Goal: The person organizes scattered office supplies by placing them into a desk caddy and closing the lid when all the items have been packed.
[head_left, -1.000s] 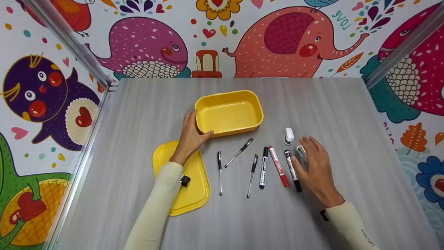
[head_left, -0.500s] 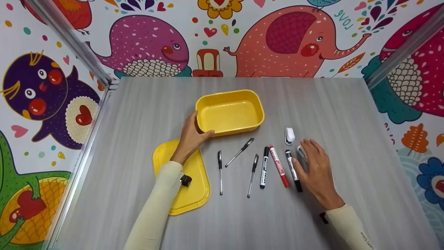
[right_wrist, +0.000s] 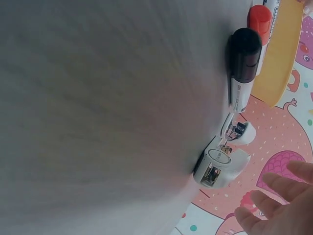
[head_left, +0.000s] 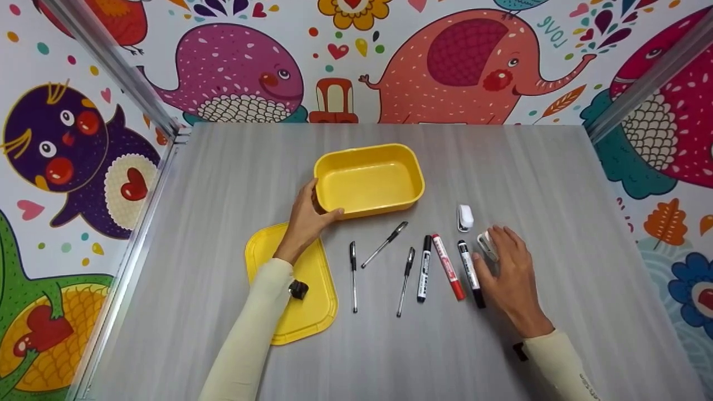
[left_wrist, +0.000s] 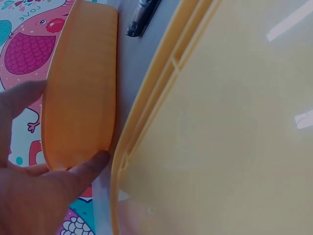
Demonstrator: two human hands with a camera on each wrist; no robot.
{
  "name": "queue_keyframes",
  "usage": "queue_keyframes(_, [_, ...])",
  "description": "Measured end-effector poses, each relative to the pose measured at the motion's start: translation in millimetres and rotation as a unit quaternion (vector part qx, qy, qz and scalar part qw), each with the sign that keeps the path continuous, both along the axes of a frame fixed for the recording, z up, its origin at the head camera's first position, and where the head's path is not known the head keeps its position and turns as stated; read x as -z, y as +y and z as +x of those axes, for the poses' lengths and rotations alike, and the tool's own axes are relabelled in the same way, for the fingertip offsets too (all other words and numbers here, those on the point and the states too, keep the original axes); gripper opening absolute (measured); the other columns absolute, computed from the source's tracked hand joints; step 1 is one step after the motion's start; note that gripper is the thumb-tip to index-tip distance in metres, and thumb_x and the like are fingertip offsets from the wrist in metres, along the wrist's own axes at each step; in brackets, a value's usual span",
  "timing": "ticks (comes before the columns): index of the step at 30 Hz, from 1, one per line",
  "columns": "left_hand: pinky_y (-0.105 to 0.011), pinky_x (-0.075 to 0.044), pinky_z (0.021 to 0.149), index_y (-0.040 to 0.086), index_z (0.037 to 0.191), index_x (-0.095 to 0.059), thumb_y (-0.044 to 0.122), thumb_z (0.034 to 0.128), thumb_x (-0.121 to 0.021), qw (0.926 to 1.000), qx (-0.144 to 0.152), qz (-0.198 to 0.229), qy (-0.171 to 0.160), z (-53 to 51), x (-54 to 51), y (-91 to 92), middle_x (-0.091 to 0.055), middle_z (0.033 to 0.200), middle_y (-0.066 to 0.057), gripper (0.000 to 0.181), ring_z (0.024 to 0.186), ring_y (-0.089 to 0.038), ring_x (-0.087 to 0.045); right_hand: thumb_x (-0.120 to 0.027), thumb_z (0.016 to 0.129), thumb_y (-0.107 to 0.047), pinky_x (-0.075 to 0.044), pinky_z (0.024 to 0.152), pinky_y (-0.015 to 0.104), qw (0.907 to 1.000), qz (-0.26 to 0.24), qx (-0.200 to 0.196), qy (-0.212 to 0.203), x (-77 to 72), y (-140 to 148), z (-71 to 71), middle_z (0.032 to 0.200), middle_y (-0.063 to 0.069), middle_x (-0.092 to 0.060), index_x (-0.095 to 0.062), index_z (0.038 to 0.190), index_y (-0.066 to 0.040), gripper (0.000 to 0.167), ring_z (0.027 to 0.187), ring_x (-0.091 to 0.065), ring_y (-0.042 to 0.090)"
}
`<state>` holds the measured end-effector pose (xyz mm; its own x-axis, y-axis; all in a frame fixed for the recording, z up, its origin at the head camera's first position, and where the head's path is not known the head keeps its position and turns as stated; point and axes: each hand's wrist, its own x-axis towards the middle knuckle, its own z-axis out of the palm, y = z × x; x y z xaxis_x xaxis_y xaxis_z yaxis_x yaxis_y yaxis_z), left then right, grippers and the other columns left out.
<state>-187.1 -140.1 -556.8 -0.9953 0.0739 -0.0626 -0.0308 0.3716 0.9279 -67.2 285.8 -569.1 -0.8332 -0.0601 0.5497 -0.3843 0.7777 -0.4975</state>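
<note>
A yellow box point(head_left: 370, 186) stands open and empty on the table. My left hand point(head_left: 309, 223) rests against its left end, thumb and fingers spread around the corner; in the left wrist view the hand point(left_wrist: 44, 186) touches the box wall point(left_wrist: 80, 88). My right hand point(head_left: 509, 278) hovers, fingers spread, by a small white stapler point(head_left: 487, 246) partly hidden under it. In the right wrist view that stapler point(right_wrist: 215, 164) lies apart from the hand point(right_wrist: 283, 205). A second white stapler point(head_left: 464, 218) lies farther back.
A yellow lid point(head_left: 306, 301) lies under my left forearm. Between the hands are a red marker point(head_left: 448, 267), black-capped markers point(head_left: 424, 270) point(head_left: 471, 273) and several pens point(head_left: 353, 278). A patterned wall point(head_left: 334, 61) borders the table's back.
My right hand has shifted slightly right and down, showing more of the nearer stapler. My left hand stays at the box.
</note>
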Motion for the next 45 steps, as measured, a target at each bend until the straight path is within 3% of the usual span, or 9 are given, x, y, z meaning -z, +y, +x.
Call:
queue_keyframes(9, [-0.043,-0.036,0.130,0.007,0.175,-0.022,0.027,0.0969,-0.088,0.9997,-0.005,0.015,-0.019,1.8,1.8,-0.9,-0.035,0.174,-0.016,0.104,0.159,-0.030,-0.040,-0.083,0.088,0.000,-0.043,0.107,0.068,0.9996,-0.017,0.019,-0.013,2.2,-1.0,2.8,0.139,0.033,-0.066,-0.066,0.139,0.012,0.056,0.130,-0.057,0.054])
queue_keyframes(18, [-0.043,-0.035,0.130,0.007,0.175,-0.022,0.027,0.0968,-0.087,0.9997,-0.005,0.020,-0.013,1.7,2.1,-0.7,-0.035,0.174,-0.017,0.103,0.159,-0.031,-0.039,-0.085,0.085,0.000,-0.046,0.095,0.055,0.9985,-0.014,0.047,-0.023,3.8,-5.5,8.0,0.127,0.031,-0.067,-0.069,0.133,0.009,0.052,0.114,-0.059,0.049])
queue_keyframes(29, [-0.043,-0.037,0.129,0.008,0.175,-0.023,0.025,0.0960,-0.088,0.9995,-0.008,0.026,-0.016,1.6,1.5,-0.7,-0.037,0.174,-0.017,0.103,0.158,-0.030,-0.041,-0.090,0.080,0.002,-0.047,0.088,0.046,0.9986,0.001,0.048,-0.022,8.2,-11.3,9.7,0.119,0.025,-0.071,-0.074,0.126,0.007,0.049,0.106,-0.062,0.044])
queue_keyframes(35, [-0.044,-0.038,0.128,0.007,0.174,-0.024,0.024,0.0954,-0.089,0.9994,-0.006,0.033,-0.013,0.2,1.4,-1.2,-0.039,0.171,-0.017,0.103,0.156,-0.030,-0.043,-0.090,0.083,-0.002,-0.052,0.082,0.048,0.9967,0.004,0.054,-0.060,6.4,-12.6,11.4,0.117,0.023,-0.071,-0.075,0.123,0.006,0.044,0.102,-0.063,0.039])
queue_keyframes(41, [-0.045,-0.039,0.128,0.008,0.174,-0.024,0.025,0.0946,-0.090,0.9991,-0.006,0.039,-0.014,-0.1,1.0,-2.1,-0.040,0.170,-0.017,0.104,0.156,-0.030,-0.043,-0.089,0.087,-0.005,-0.055,0.084,0.054,0.9898,-0.021,0.061,-0.127,3.8,-12.3,12.9,0.114,0.020,-0.073,-0.076,0.124,0.005,0.040,0.102,-0.068,0.036])
queue_keyframes(45, [-0.045,-0.038,0.128,0.009,0.174,-0.024,0.025,0.0950,-0.090,0.9991,-0.007,0.039,-0.017,-0.1,1.5,-1.9,-0.040,0.171,-0.017,0.104,0.156,-0.030,-0.043,-0.089,0.088,-0.003,-0.056,0.083,0.034,0.9794,-0.064,0.063,-0.181,3.4,-11.6,12.3,0.109,0.017,-0.075,-0.077,0.123,0.004,0.037,0.098,-0.071,0.032])
